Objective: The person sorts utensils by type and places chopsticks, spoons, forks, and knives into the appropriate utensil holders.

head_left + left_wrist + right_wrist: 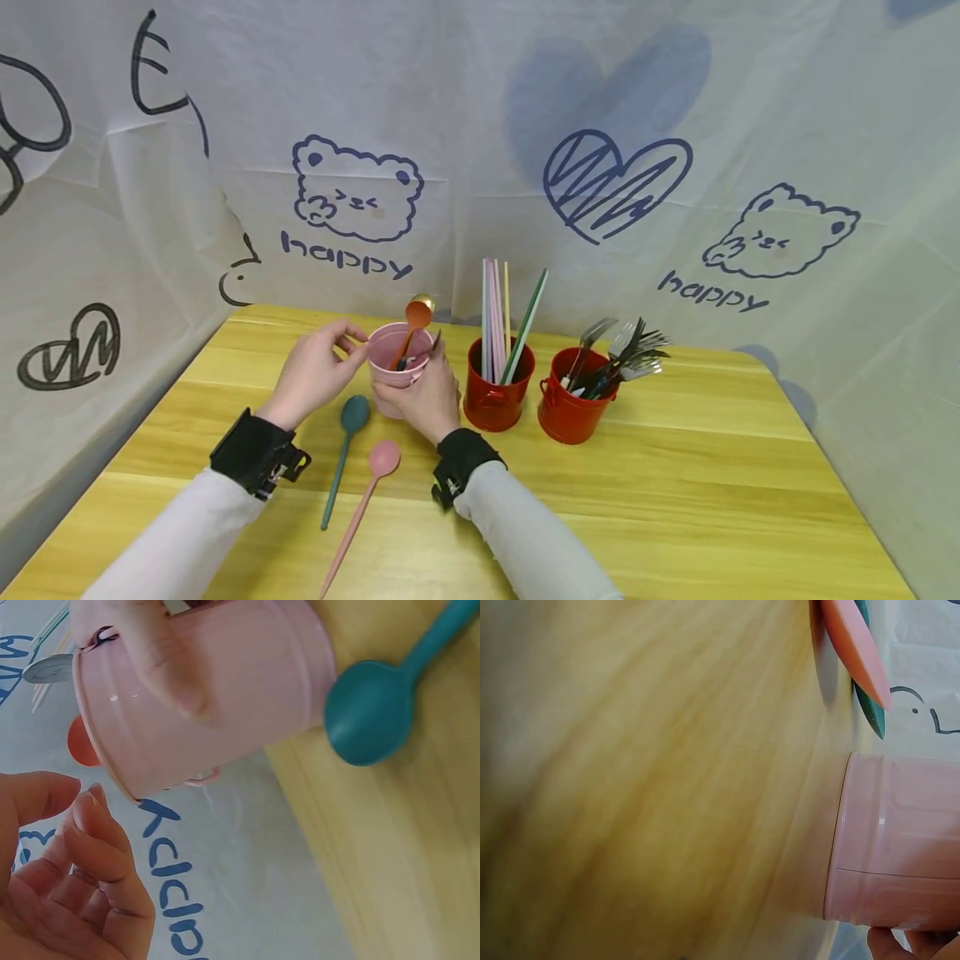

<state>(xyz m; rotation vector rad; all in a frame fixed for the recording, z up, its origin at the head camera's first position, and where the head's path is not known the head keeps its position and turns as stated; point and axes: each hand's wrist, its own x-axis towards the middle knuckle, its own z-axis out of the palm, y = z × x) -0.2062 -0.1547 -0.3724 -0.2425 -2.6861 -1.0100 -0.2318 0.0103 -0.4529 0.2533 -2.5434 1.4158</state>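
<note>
A pink bucket (384,343) stands on the table, an orange spoon (418,314) and other utensils in it. My right hand (427,398) grips it from the right, thumb across the front; that thumb shows over the bucket wall (255,682) in the left wrist view. My left hand (313,371) is beside the left rim with loosely bent fingers, holding nothing; in the left wrist view those fingers (101,855) are apart from the bucket. A teal spoon (356,413) and a pink spoon (384,458) lie on the table in front of the bucket.
Right of the pink bucket stands a red bucket (491,408) with several chopsticks (495,333) upright in it. Another red bucket (567,418) farther right holds several forks (637,346). A white cloth (480,217) with drawings hangs behind the wooden table (675,500).
</note>
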